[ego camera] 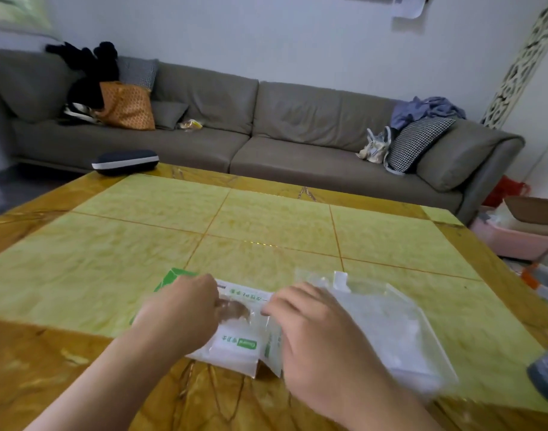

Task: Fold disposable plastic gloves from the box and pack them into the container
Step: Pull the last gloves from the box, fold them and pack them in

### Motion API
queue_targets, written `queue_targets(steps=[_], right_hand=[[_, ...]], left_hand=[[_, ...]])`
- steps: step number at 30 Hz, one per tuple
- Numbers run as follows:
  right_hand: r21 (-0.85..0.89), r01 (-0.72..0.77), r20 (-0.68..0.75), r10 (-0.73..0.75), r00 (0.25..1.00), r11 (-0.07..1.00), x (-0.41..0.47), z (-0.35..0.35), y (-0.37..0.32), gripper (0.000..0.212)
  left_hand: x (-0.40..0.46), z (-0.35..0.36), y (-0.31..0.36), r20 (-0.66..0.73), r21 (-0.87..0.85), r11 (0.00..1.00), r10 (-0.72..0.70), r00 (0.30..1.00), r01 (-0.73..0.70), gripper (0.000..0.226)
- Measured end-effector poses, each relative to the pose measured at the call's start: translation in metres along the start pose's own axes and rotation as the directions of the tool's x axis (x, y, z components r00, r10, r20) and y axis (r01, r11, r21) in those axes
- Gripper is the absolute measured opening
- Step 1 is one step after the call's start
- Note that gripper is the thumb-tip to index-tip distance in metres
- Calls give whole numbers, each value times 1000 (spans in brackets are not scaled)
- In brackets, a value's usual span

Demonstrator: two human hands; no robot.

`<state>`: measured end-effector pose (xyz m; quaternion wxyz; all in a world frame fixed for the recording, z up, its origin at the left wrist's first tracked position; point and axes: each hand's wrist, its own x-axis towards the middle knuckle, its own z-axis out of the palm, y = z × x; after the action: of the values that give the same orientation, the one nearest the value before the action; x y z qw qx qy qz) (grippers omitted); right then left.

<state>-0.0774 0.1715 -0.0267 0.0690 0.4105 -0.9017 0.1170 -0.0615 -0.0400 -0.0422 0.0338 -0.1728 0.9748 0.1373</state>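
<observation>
1. A white and green glove box (235,343) lies flat on the near part of the yellow-green bench (266,219).
2. The left hand (185,309) rests on the box's left side, fingers curled toward its opening, where a thin plastic glove (235,309) shows.
3. The right hand (316,334) covers the box's right edge, fingertips pinching the glove.
4. A clear plastic container (387,318) lies just right of the box, partly under the right hand.
5. A dark case (125,162) sits at the bench's far left corner.
6. A grey sofa (266,119) with cushions, bags and clothes stands behind.
</observation>
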Motion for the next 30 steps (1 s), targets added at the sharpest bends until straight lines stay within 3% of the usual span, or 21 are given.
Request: queue_targets(steps=[3, 8, 11, 16, 20, 22, 24, 28, 30], right_hand=[[30, 66, 129, -69, 989, 997, 8, 21, -13, 49], [14, 42, 163, -44, 986, 999, 13, 33, -17, 51], [58, 29, 191, -39, 981, 998, 13, 28, -16, 60], [93, 28, 195, -45, 980, 995, 11, 30, -15, 55], [84, 25, 195, -41, 980, 996, 11, 33, -13, 55], [83, 28, 187, -43, 981, 996, 11, 32, -13, 53], [93, 34, 180, -50, 982, 995, 10, 31, -13, 54], [125, 18, 173, -40, 984, 992, 8, 30, -14, 56], [131, 16, 175, -39, 984, 991, 8, 29, -14, 57]], left_hand=[[4, 3, 8, 59, 106, 987, 116, 991, -122, 25], [-3, -3, 10, 181, 120, 968, 199, 963, -222, 54], [0, 2, 7, 207, 101, 961, 231, 951, -256, 44], [2, 10, 0, 36, -116, 983, 146, 989, -141, 27], [-1, -4, -4, -171, -307, 946, 58, 984, -109, 19], [-3, -10, -3, -207, -387, 916, 21, 978, -102, 13], [-5, -9, -3, -203, -374, 923, 9, 979, -86, 12], [-6, 2, 4, -149, -117, 993, -35, 988, 18, 30], [0, 6, 5, -160, -144, 990, -27, 987, 3, 27]])
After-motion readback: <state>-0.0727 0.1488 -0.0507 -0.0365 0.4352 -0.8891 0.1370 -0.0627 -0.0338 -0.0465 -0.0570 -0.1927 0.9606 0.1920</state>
